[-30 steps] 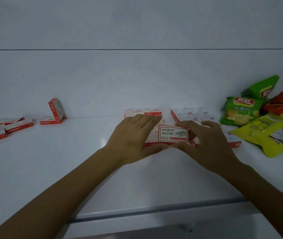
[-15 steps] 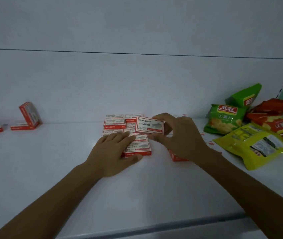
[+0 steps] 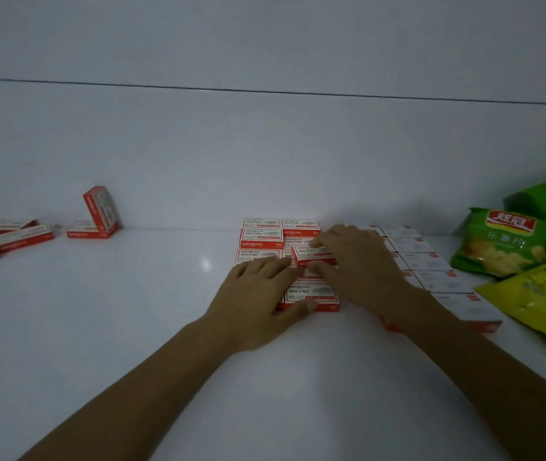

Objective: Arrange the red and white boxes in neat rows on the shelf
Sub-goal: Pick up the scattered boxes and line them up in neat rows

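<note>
A block of red and white boxes (image 3: 261, 234) lies in two columns at the middle of the white shelf (image 3: 132, 311). My right hand (image 3: 361, 261) pinches one box (image 3: 311, 253) between thumb and fingers, low over the right column. My left hand (image 3: 258, 301) lies flat on the near boxes, its thumb against the front box (image 3: 311, 296). A second row of boxes (image 3: 431, 277) runs along the right, partly hidden by my right arm.
Loose boxes (image 3: 15, 232) lie scattered at the far left, one box (image 3: 101, 207) standing tilted on another. Green snack bags (image 3: 498, 244) and a yellow bag (image 3: 541, 294) sit at the right. The shelf's back wall (image 3: 265, 154) is close behind.
My right hand has carried the held box from the front back and down onto the right column. My left hand has stayed pressing on the near boxes. The camera has shifted.
</note>
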Tool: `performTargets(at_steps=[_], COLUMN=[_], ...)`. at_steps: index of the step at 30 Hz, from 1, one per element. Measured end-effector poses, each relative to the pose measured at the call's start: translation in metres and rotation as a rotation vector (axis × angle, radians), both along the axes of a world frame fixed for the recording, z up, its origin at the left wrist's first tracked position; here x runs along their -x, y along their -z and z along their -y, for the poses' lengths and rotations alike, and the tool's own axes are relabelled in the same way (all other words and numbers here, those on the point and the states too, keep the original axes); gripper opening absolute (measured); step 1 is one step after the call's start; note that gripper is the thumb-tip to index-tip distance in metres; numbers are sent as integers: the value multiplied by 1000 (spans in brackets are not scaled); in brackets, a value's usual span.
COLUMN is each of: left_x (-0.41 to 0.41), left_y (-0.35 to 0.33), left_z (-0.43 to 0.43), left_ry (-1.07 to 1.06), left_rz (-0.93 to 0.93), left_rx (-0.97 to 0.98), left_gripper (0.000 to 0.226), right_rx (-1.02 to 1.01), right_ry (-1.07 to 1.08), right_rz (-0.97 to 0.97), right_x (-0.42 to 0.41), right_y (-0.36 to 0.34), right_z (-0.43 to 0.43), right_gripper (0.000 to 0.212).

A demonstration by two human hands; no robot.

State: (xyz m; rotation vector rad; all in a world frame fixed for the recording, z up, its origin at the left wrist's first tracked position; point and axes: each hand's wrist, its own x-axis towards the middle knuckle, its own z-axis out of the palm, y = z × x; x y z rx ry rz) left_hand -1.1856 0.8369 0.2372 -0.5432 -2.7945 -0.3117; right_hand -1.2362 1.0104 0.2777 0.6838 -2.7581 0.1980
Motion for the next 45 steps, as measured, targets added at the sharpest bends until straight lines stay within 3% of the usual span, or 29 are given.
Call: performTargets(at_steps=[3, 17, 45], left_x=[1, 3, 6], left_y=[0, 4, 4], left_z=[1, 2, 1], left_ry=[11, 8, 21], left_rz=[-6, -35, -62], left_rx=[0, -30, -72], left_gripper=[75, 63, 60], right_rx=[-17, -24, 25], right_ry=[-47, -63, -71], right_rz=[-15, 121, 55], right_x=[-7, -1, 14], right_y=[3, 10, 25], right_z=[2, 6, 15], right_gripper=[34, 36, 43])
